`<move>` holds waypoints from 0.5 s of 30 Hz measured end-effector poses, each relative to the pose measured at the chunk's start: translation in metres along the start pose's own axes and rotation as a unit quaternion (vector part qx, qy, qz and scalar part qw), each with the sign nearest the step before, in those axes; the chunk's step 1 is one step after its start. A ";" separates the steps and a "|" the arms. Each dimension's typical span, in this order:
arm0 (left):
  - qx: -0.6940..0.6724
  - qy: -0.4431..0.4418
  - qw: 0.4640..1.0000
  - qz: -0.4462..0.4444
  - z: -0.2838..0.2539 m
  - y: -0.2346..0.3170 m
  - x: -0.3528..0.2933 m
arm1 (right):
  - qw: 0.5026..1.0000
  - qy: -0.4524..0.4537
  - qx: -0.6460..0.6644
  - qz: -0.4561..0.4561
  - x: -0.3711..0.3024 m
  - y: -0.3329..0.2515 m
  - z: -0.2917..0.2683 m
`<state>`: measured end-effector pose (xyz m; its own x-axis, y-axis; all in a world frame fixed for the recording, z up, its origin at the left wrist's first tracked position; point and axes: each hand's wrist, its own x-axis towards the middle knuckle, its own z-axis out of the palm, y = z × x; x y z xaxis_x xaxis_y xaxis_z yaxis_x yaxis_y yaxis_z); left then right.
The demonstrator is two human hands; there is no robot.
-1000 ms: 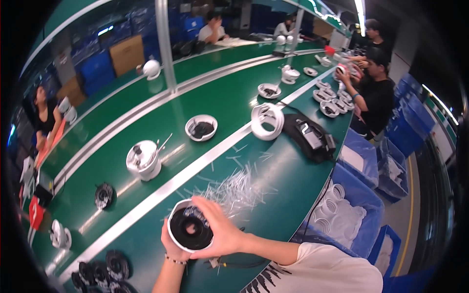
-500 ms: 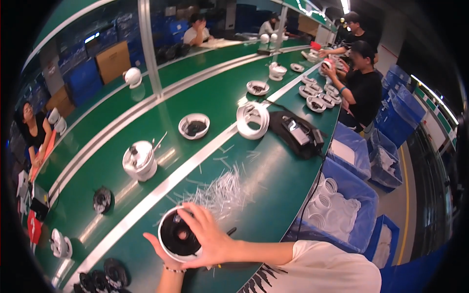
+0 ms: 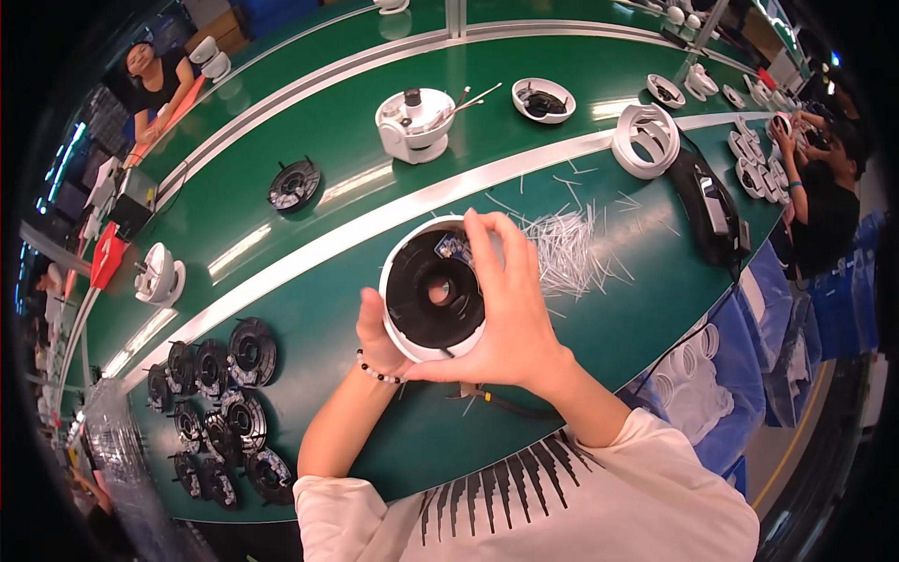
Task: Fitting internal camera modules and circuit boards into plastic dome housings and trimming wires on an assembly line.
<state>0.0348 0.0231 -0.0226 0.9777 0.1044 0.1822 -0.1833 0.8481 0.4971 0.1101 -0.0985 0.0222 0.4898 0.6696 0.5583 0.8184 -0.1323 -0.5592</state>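
Observation:
A white round housing [image 3: 398,267] with a black ring-shaped insert [image 3: 417,304] fitted inside is held between my two hands, its open side facing up. My left hand [image 3: 379,335] supports the lower left side, thumb raised beside the rim and the other fingers hidden under it. My right hand [image 3: 510,309] grips the right side, fingers curled over the top edge. A small circuit board [image 3: 455,246] shows at the insert's upper right. Just beyond my right hand lies a heap of thin white strips [image 3: 571,248] on the green table [image 3: 328,412].
Several black round parts [image 3: 220,436] stand in rows at the left. Across the white strip are a white camera-like unit [image 3: 412,131], a black disc [image 3: 294,184] and a white bowl-shaped shell [image 3: 543,100]. White rings [image 3: 646,140] and a black bag [image 3: 698,211] lie right; a person [image 3: 824,187] works beyond.
The view has swung left, bringing the rows of black parts fully into sight. Both hands still hold the white housing, now nearer the picture's middle with its opening turned more toward me.

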 end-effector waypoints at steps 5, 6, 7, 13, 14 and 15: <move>0.092 0.022 0.995 0.039 0.014 0.002 0.004 | 0.999 0.037 0.006 0.008 -0.001 0.000 0.010; 0.047 0.032 0.997 0.052 0.016 0.001 0.004 | 0.999 0.038 0.008 0.008 0.000 0.001 0.012; 0.054 0.038 0.996 0.060 0.016 0.001 0.004 | 0.999 0.038 0.011 0.005 0.000 0.003 0.013; -0.045 -0.040 0.998 0.024 0.004 0.015 0.013 | 1.000 0.008 -0.002 -0.025 0.011 -0.001 0.002; -0.079 -0.046 0.996 -0.006 0.005 0.018 0.012 | 0.999 -0.017 -0.002 -0.034 0.014 0.000 -0.001; -0.046 -0.002 0.999 -0.003 0.007 0.018 0.011 | 0.998 -0.043 -0.002 -0.044 0.016 0.000 -0.004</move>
<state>0.0420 0.0358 -0.0059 0.9784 0.0975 0.1822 -0.1669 0.8929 0.4181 0.1189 -0.0905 0.0333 0.3883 0.7392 0.5503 0.8586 -0.0733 -0.5074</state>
